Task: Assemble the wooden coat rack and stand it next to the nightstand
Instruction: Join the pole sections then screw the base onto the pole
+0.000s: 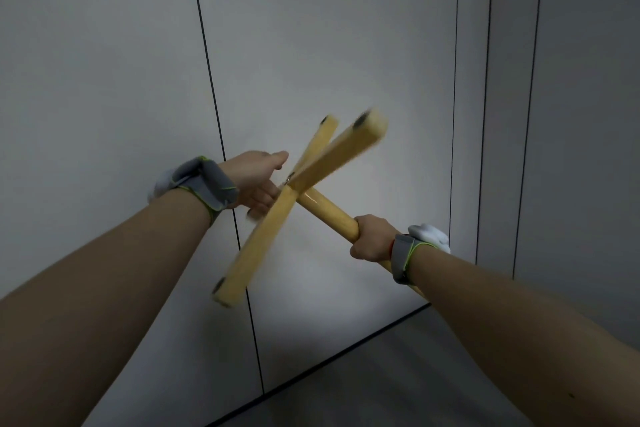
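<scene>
I hold the wooden coat rack up in the air in front of a grey wall. Its round pole (329,211) runs from the centre down to the right, and my right hand (372,237) is closed around it. At the pole's end sits a cross of flat wooden legs (263,236) with dark pads at their tips; the legs look blurred. My left hand (258,182) is at the cross's hub, fingers partly hidden behind a leg, touching or gripping it. Both wrists wear grey straps.
Grey wall panels (346,45) with thin dark vertical seams fill the view. A dark baseboard line (346,354) meets a grey floor (433,385) at the lower right. No nightstand is in view.
</scene>
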